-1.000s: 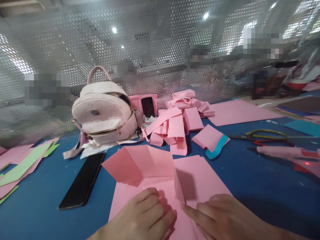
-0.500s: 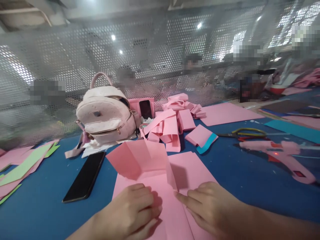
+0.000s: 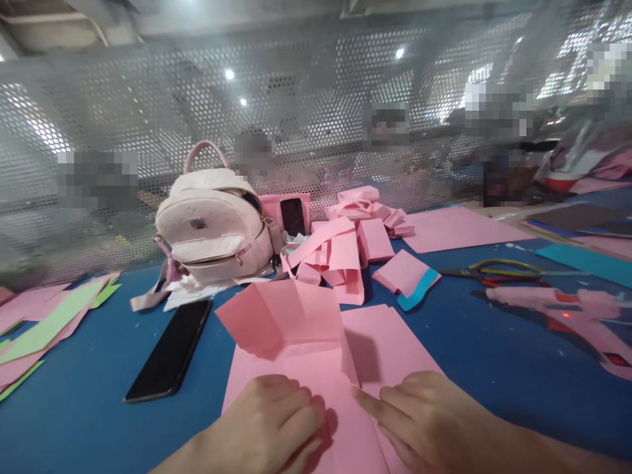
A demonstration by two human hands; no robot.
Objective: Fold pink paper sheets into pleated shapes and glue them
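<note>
A folded sheet of pink paper (image 3: pixel 306 362) lies before me, its far end creased and standing up like an open box end. My left hand (image 3: pixel 279 421) is closed, its curled fingers pressed together and holding the sheet against the table. At the sheet's right edge, my right hand (image 3: pixel 419 411) is closed too, with the index fingertip on the lower corner of the raised flap. Its thumb is hidden. Under my right hand and behind the folded sheet lies more flat pink paper (image 3: pixel 390 336).
To the left are a black phone (image 3: pixel 170 352) and coloured paper strips (image 3: pixel 54 322). Behind stand a pale pink backpack (image 3: pixel 212 224) and a pile of folded pink pieces (image 3: pixel 340 247). Scissors (image 3: pixel 503 268) and a pink glue gun (image 3: pixel 563 309) lie right, on the blue table (image 3: pixel 79 428).
The whole view has shifted slightly, so things sit a little further right. Both hands remain on the pink paper, and the raised flap looks much the same.
</note>
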